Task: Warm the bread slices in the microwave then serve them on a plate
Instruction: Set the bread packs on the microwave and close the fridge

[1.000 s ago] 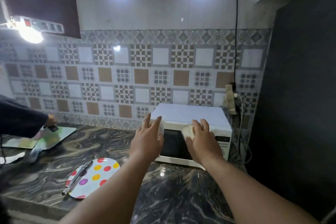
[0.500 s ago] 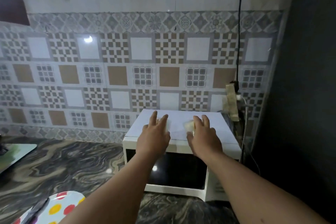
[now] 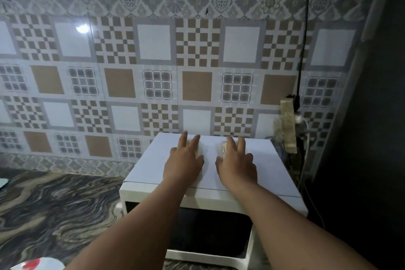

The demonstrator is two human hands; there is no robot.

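A white microwave [image 3: 276, 173] stands on the counter against the tiled wall, its dark door [image 3: 208, 233] closed. Both my hands lie on its flat top. My left hand [image 3: 184, 164] holds a pale bread slice [image 3: 195, 149] under its fingers, thumb at the slice's edge. My right hand [image 3: 236, 166] holds a second bread slice [image 3: 221, 149] the same way. Both slices rest on the microwave top and are mostly hidden by my fingers. The spotted plate [image 3: 37, 265] shows only as a sliver at the bottom left.
The dark marbled counter [image 3: 54, 208] stretches left of the microwave. A socket strip [image 3: 288, 125] with a black cable hangs on the wall behind its right corner. A dark tall panel [image 3: 361, 138] closes the right side.
My view moved closer and down onto the microwave. Both hands carried the slices from in front of the door up onto its top and further back.
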